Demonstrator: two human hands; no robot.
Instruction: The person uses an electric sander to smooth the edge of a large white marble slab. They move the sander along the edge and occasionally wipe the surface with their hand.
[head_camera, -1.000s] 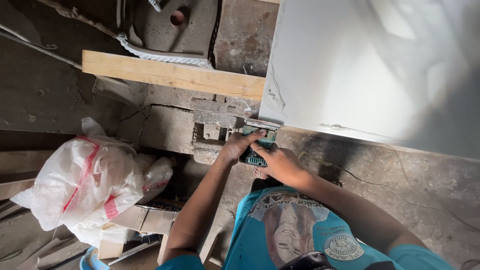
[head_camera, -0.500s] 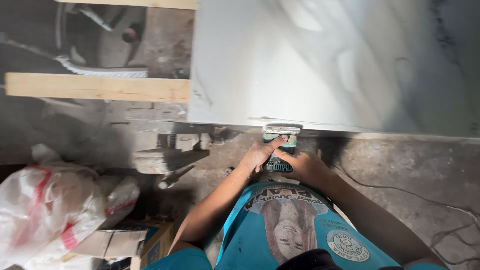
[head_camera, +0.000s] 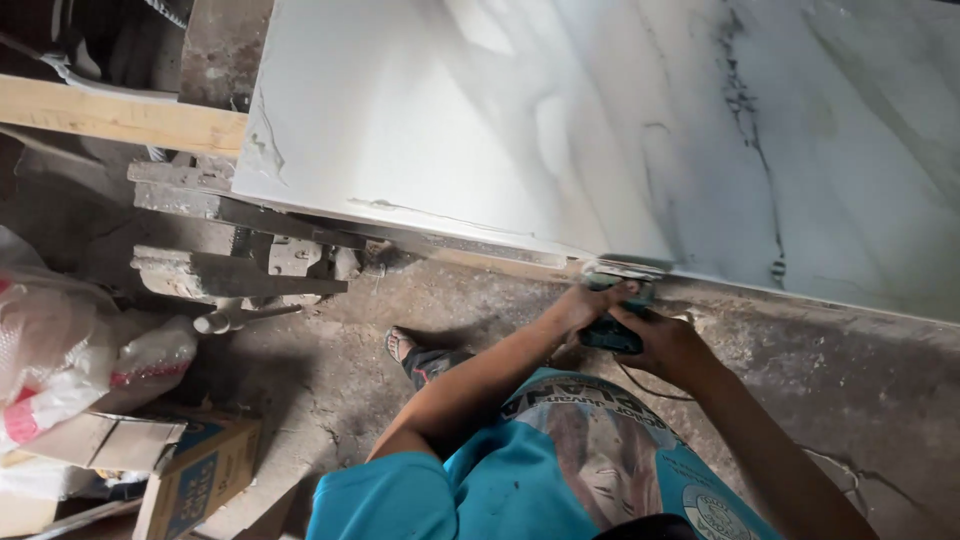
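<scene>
Dusty concrete floor (head_camera: 330, 390) lay below a glossy white marble slab (head_camera: 560, 130); at its five o'clock edge, left hand (head_camera: 585, 305) and right hand (head_camera: 665, 345) gripped a dark teal grinder (head_camera: 612, 330).

Marble slab (head_camera: 560, 130): white, faint grey clouding, dark grey veins toward its right edge. Power tool (head_camera: 612, 325): teal-green and black. T-shirt (head_camera: 520, 470): turquoise, printed graphic in brown and grey. Floor (head_camera: 860, 400): grey concrete, dusted. Wooden plank (head_camera: 120, 115): pale yellow. Plastic bag (head_camera: 60, 370): white with red patches. Cardboard box (head_camera: 195, 470): brown, blue print.
</scene>
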